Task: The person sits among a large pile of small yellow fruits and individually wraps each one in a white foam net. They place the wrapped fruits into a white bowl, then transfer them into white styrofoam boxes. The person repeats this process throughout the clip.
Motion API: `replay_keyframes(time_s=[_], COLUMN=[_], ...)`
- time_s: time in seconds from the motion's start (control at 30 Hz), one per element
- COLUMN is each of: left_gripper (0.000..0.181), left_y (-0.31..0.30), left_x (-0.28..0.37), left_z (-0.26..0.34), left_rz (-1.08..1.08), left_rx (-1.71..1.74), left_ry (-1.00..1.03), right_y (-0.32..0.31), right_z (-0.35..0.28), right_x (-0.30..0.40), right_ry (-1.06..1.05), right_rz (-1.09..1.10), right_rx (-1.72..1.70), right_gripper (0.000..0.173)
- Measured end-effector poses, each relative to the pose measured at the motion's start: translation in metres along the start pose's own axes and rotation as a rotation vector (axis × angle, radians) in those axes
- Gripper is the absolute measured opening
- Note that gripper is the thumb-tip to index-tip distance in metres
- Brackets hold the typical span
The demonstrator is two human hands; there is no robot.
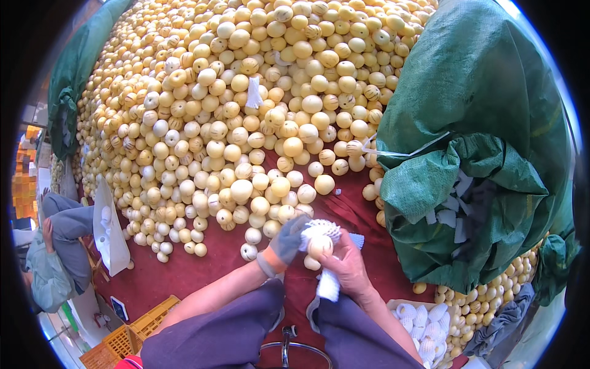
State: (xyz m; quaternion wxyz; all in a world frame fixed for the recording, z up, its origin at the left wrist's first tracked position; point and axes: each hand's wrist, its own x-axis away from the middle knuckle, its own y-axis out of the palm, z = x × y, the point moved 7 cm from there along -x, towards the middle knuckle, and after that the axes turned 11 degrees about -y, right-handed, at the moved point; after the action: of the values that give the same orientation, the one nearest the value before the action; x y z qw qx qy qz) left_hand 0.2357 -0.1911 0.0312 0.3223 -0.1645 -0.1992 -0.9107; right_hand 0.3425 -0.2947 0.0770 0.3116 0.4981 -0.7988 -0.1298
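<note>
My left hand (286,242), in a grey work glove with an orange cuff, grips a white foam net sleeve (324,227). Against the sleeve is a pale yellow pepino melon (320,246), pinched by the fingers of my bare right hand (351,267). A folded white foam sleeve (328,286) hangs below my right hand; how it is held is hidden. Another small pale fruit (312,263) shows just under the held one. Behind my right fingers, a bluish-white foam piece (356,240) juts out.
Loose pepino melons (216,133) heap up ahead on a dark red cloth (221,263). A green woven sack (474,83) with foam pieces (449,212) stands right. Sleeved fruits (426,325) fill a box. Yellow crates (122,341), a phone (119,308) and a seated person (60,249) are left.
</note>
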Motion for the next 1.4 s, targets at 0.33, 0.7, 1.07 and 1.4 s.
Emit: replay_keyframes(time_s=[0.33,0.7,1.07,1.4], left_gripper=[0.045,0.051,0.065,0.06], left_y=[0.016,-0.074,-0.074,-0.077], left_x=[0.011,-0.107,-0.144,-0.126], left_z=[0.032,0.085,0.074,0.08], left_rz=[0.091,0.25,-0.193,-0.095], left_rx=[-0.279,-1.093,-1.537,-1.214], left_ry=[-0.012,-0.159,-0.581,-0.405], right_y=[-0.015,-0.06,-0.073,-0.108], right_z=[-0.003,0.001,0.03,0.028], right_x=[0.005,0.021,0.077,0.065], right_ry=[-0.281,-0.296,-0.444,0.013], right_rz=[0.205,0.277,0.067,0.379], right_rx=[0.954,1.222,1.506,0.71], right_gripper=[0.05,0.032,0.023,0.025])
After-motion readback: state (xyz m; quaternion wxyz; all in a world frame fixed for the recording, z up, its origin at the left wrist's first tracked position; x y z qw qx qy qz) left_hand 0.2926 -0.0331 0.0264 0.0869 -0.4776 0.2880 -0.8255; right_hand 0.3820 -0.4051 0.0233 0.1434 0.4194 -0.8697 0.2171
